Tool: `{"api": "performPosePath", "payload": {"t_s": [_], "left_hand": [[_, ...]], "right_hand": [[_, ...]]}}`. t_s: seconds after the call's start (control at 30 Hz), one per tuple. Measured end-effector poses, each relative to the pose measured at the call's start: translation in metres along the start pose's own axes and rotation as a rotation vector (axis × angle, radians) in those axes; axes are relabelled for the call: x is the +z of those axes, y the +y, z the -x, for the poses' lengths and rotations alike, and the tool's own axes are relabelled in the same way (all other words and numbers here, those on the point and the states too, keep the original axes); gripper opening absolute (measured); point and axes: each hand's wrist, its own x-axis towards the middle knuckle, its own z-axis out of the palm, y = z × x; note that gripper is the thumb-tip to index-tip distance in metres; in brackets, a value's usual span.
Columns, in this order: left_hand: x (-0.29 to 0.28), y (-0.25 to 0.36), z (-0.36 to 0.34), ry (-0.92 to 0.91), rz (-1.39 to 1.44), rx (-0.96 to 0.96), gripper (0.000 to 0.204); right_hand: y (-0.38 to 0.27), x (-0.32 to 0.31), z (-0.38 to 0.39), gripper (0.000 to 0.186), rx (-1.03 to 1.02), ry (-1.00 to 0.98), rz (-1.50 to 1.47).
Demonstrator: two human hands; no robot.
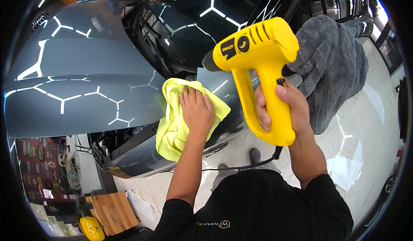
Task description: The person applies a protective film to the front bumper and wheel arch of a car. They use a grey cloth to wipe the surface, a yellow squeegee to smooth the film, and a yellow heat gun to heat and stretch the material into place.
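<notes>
My right hand (282,105) is wrapped round the handle of a yellow heat gun (262,36), its dark nozzle turned left toward the car. From the grip's lower end runs a black cord. My left hand (197,112) lies flat, fingers stretched, on a crumpled yellow-green microfibre cloth (170,131). Beneath that cloth is the glossy grey car's front fender (137,152), beside the raised edge of the hood (86,99). Behind the heat gun, a thick grey plush towel (337,69) hangs over a part of the car that I cannot make out.
The windscreen (180,38) lies beyond the hood. The cord (245,168) crosses in front of my body above my shoes. Pale sheets (346,172) lie on the tiled floor at right. A wooden-topped stand (112,213) and a yellow rounded object (91,229) are at lower left.
</notes>
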Motion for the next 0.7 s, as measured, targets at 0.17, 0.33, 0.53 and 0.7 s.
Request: {"api": "performPosePath", "payload": {"t_s": [0.17,0.33,0.53,0.7], "left_hand": [[-0.004,0.004,-0.009,0.000,0.001,-0.032,0.035],[0.007,-0.003,-0.033,0.054,0.024,-0.085,0.032],[0.007,0.002,-0.036,0.086,-0.009,-0.037,0.032],[0.014,-0.003,-0.057,0.051,0.038,-0.042,0.033]], "right_hand": [[0.007,0.006,-0.011,0.042,-0.015,-0.006,0.096],[0.006,0.009,-0.018,0.040,0.007,-0.024,0.100],[0.004,0.007,-0.016,0.039,-0.007,0.025,0.069],[-0.002,0.006,0.011,0.046,-0.139,0.082,0.104]]}}
